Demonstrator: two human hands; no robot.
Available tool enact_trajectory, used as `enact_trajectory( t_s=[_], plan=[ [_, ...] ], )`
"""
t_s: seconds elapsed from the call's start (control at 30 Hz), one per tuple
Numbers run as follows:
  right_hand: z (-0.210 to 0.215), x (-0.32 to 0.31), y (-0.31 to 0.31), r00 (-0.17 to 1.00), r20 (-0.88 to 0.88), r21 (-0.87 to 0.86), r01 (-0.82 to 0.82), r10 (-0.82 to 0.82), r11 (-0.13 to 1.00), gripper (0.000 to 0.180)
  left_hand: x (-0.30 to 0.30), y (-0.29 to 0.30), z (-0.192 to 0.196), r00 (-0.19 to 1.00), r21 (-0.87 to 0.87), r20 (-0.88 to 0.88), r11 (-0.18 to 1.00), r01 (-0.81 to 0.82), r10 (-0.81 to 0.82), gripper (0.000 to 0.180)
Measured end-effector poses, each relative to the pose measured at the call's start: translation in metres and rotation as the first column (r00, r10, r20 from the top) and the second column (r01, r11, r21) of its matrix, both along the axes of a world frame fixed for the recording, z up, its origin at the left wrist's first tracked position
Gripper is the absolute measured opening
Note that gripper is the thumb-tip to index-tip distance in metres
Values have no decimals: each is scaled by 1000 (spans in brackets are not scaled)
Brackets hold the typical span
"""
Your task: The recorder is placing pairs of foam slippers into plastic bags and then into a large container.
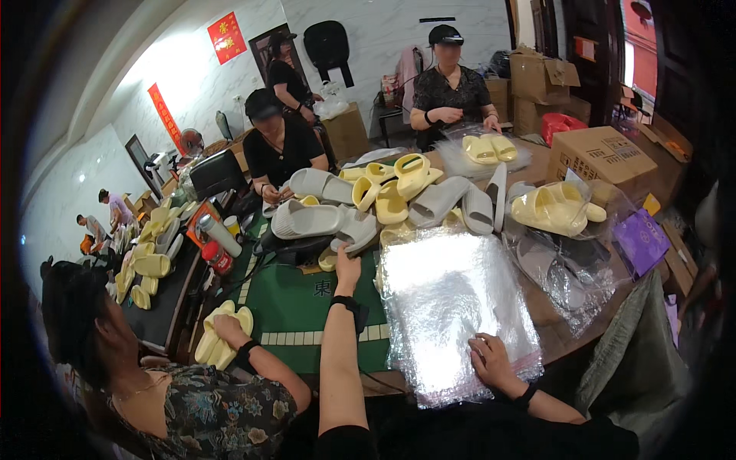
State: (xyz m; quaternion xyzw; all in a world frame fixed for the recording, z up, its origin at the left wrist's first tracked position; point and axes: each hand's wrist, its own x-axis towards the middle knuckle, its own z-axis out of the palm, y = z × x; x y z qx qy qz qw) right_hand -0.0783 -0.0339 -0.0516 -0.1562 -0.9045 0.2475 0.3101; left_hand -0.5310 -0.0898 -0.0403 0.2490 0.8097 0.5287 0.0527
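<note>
My left hand (347, 274) reaches forward to the near side of the pile, its fingers closed on the edge of a grey slipper (359, 228). Another grey slipper (307, 220) lies just left of it, and yellow slippers (391, 201) are heaped behind. On a stack of shiny clear plastic bags (437, 307) rests my right hand (493, 362), fingers spread over the right part of the stack, holding nothing. A bagged pair of yellow slippers (548, 208) sits beyond the stack, to its right.
At my left a co-worker's hand (230, 328) holds yellow slippers (211, 349). Two more people sit across the table; another stands behind. A cardboard box (602, 161), purple package (641, 241), silver flask (220, 234) and red-lidded jar (217, 258) stand around the slippers.
</note>
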Motion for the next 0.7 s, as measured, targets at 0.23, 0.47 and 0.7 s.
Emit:
enact_trajectory(
  t_s=[0.23,0.47,0.7],
  plan=[
    [3,-3,-1,999,-30,25,11,-10,1000,27,9,2,37,981,28,-167,995,-96,99,20],
    [3,0,1,1000,-18,-3,25,-25,1000,27,42,21,92,948,154,-242,973,-173,207,22],
    [9,-1,-3,1000,-23,-15,-3,3,1000,26,26,10,104,999,547,13,837,29,-43,25]
  ],
)
